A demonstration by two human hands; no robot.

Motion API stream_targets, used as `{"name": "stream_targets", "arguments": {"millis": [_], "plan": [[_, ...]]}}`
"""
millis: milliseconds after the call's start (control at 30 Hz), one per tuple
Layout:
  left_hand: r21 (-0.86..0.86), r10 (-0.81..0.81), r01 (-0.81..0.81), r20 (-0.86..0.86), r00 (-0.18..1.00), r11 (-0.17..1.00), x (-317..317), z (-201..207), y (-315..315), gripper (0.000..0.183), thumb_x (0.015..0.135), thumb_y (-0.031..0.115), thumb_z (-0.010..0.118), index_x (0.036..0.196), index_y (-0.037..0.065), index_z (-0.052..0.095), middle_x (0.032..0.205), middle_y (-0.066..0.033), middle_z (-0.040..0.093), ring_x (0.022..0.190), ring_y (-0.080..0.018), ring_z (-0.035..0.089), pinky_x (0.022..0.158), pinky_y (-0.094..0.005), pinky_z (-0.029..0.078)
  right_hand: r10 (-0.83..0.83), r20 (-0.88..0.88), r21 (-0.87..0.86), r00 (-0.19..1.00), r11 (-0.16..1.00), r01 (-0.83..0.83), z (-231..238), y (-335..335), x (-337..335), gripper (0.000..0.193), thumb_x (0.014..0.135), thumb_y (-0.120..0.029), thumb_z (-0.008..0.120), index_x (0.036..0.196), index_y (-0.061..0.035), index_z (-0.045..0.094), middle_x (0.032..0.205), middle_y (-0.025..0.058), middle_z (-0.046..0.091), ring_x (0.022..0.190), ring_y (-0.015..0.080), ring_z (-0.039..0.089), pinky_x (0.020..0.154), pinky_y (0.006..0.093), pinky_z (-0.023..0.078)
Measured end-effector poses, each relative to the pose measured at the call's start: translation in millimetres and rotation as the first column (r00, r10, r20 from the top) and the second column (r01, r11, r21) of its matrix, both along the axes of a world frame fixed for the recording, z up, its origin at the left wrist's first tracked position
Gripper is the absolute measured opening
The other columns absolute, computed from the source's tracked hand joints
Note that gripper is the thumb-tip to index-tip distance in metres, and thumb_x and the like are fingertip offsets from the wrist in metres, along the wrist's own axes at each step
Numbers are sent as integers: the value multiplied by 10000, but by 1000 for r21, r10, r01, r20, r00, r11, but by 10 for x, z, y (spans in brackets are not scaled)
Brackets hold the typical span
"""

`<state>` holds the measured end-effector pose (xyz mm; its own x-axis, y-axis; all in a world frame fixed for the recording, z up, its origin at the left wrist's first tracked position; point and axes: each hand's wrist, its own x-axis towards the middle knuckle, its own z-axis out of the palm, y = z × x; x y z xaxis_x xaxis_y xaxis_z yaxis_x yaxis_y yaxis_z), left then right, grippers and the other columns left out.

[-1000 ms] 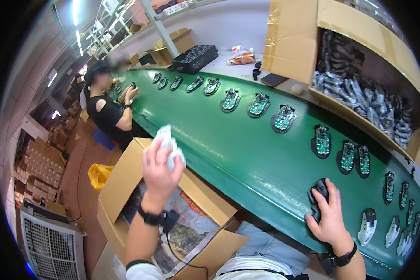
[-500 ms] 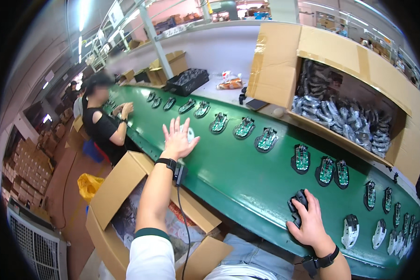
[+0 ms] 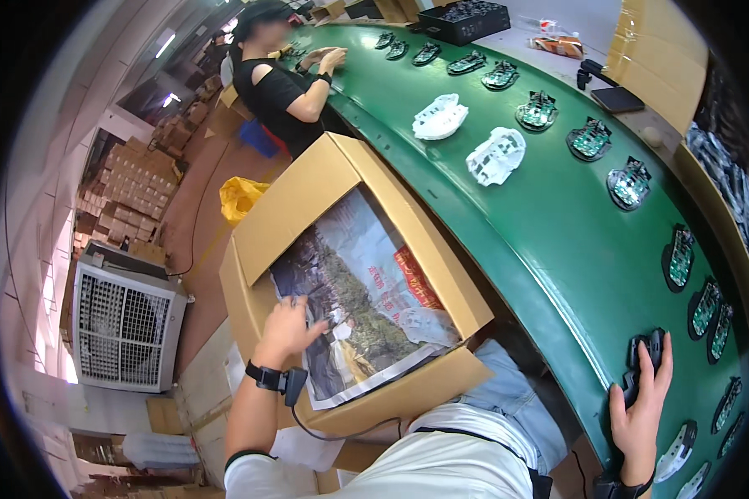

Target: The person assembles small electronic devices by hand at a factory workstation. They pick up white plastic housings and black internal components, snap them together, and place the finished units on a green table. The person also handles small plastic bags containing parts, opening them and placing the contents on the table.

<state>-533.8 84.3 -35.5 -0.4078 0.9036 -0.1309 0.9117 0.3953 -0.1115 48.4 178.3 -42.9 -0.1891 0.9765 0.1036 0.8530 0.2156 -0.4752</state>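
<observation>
My left hand (image 3: 290, 331) is at the left side of an open cardboard box (image 3: 308, 204), its thumb spread from the fingers and nothing visibly held. The fingertips are over a printed plastic sheet (image 3: 354, 312) that covers the box's contents; whether they touch it I cannot tell. On the green belt at the right, my right hand (image 3: 642, 407) has its fingers around a black computer mouse part (image 3: 641, 362). Two white mouse shells (image 3: 439, 117) lie on the belt beyond the box. Mouse bases with green circuit boards (image 3: 591, 139) form a row along the far side.
A co-worker in black (image 3: 275, 96) has both hands over the belt (image 3: 508, 241) at the far left. A black crate (image 3: 464, 21) stands behind the row. A large carton (image 3: 653, 41) is at the right. A grey slatted unit (image 3: 125, 320) stands on the floor at left.
The view has swung left and down. My left hand has left the belt and come over the box, and two white shells now show on the belt. My right hand stays around the black part.
</observation>
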Motion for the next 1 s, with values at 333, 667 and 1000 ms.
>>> {"name": "stream_targets", "arguments": {"millis": [333,667,1000], "plan": [[-106,224,-229,-58,973,968,21,-240,219,443,900,193,627,1266,-55,610,1130,-281,697,1058,-424,674,940,-491,545,-29,-8,-6,1000,1000,29,51,46,-46,689,769,-95,668,1435,-2,516,1621,296,264,1479,497,290,1216,532,242],[199,-776,750,166,609,631,1245,-427,726,489,711,210,789,1195,233,724,1430,-276,491,1297,-457,498,1007,-536,498,12,8,65,1000,998,-13,78,87,-42,662,743,-128,727,1369,0,554,1573,331,299,1407,527,362,1170,556,315],[381,-618,530,156,770,757,845,-47,750,399,650,262,814,1012,99,770,1275,-280,611,1197,-493,582,1031,-518,496,-55,116,96,992,994,44,6,72,-88,718,788,-334,765,1414,-59,546,1564,346,279,1418,565,310,1170,657,253]]}}
